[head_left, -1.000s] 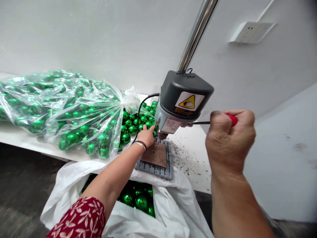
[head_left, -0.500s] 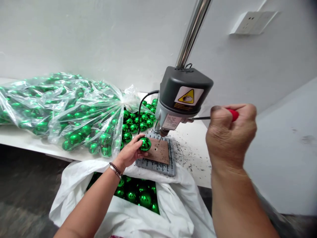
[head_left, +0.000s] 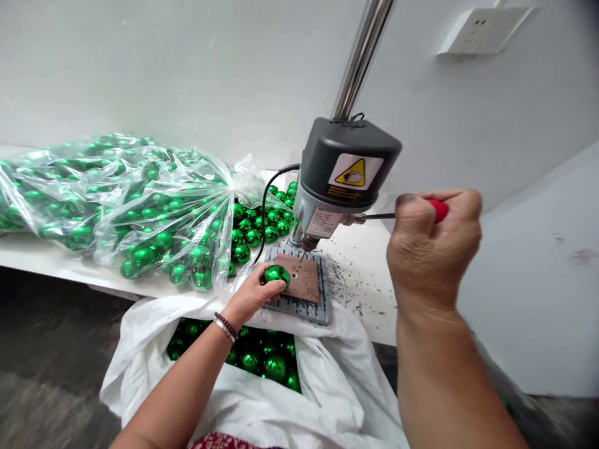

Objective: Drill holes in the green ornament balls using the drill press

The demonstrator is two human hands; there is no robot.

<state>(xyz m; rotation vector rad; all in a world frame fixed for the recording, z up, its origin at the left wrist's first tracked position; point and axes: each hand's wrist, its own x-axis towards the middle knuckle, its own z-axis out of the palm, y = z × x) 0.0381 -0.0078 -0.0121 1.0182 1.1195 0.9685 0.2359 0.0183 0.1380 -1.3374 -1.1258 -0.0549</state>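
My left hand grips a shiny green Christmas ball, with the thumb across its near side. The ball is at the left part of a brown board, which lies on the slotted grey base of a drill press. A small hole shows in the board, right of the ball. Above it hangs the drill bit, apart from the ball. My right hand is wrapped in a fist round the red-knobbed feed lever on the press's right side.
A tied clear plastic bag full of green balls lies on the white table. Loose green balls sit behind the press. Dark shavings litter the table. A white sack with more balls stands open in front. A socket is on the wall.
The green ball has turned in my left hand, and my thumb now lies over its near side. My right hand stays on the lever. The view has shifted slightly.
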